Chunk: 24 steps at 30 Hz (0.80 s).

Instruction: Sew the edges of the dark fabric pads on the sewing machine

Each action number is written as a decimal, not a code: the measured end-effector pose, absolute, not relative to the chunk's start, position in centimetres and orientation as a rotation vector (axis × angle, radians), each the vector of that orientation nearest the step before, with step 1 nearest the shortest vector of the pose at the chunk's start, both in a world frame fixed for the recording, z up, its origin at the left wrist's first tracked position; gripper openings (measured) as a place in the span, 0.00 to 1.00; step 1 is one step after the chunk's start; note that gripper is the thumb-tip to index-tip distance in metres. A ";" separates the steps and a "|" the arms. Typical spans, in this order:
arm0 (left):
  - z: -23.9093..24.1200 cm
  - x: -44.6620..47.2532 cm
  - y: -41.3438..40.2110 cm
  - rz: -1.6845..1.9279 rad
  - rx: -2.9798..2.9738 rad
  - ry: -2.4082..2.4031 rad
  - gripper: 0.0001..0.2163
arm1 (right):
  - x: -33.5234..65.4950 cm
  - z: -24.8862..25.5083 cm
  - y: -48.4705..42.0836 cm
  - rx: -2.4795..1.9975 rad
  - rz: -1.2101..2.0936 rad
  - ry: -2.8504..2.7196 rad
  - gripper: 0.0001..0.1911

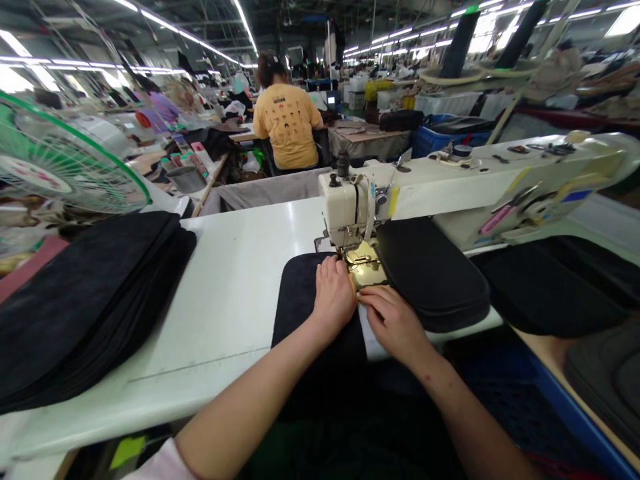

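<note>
A black fabric panel [296, 293] with rounded corners lies on the white table, its upper right part at the needle area of a sewing machine [350, 207]. My left hand [334, 293] rests on this panel just in front of the presser foot, fingers together and laid on the cloth. Close beside it, my right hand [393, 317] has its thumb and forefinger pinched at the panel's right edge, by the brass-coloured needle plate [367, 270]. The panel's lower end hangs over the table edge toward my lap.
A thick stack of black panels [90, 287] fills the table's left side. More black panels [430, 273] lie under the machine arm, with others [555, 283] farther right. A green-rimmed fan [65, 160] stands at left. Ahead sits a person in a yellow shirt [286, 127].
</note>
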<state>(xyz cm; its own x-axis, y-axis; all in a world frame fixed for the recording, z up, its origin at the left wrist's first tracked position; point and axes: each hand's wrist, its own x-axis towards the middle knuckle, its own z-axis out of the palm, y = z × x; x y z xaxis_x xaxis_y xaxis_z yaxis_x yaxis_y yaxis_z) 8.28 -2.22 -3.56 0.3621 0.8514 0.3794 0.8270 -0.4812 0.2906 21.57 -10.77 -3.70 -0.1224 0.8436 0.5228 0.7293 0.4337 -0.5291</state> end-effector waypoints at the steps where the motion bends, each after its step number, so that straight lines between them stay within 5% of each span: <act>1: -3.6 8.4 -2.0 0.776 2.523 1.582 0.12 | 21.6 -3.7 -10.7 -1.332 0.174 -1.890 0.16; 13: -0.5 2.1 -3.9 0.467 2.857 0.907 0.16 | 21.4 -3.5 -12.4 -1.299 0.054 -2.037 0.24; 24: -0.7 2.3 -2.2 0.371 2.854 1.011 0.19 | 21.0 -2.7 -13.4 -1.297 0.162 -1.795 0.22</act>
<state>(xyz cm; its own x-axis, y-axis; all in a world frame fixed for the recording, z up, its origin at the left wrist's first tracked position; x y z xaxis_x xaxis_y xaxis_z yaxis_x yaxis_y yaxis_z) 2.30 -2.21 -0.72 0.7513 0.6299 0.1970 0.6077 -0.7767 0.1655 21.03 -13.38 -2.66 -0.0571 0.8158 0.5756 0.6996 0.4440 -0.5598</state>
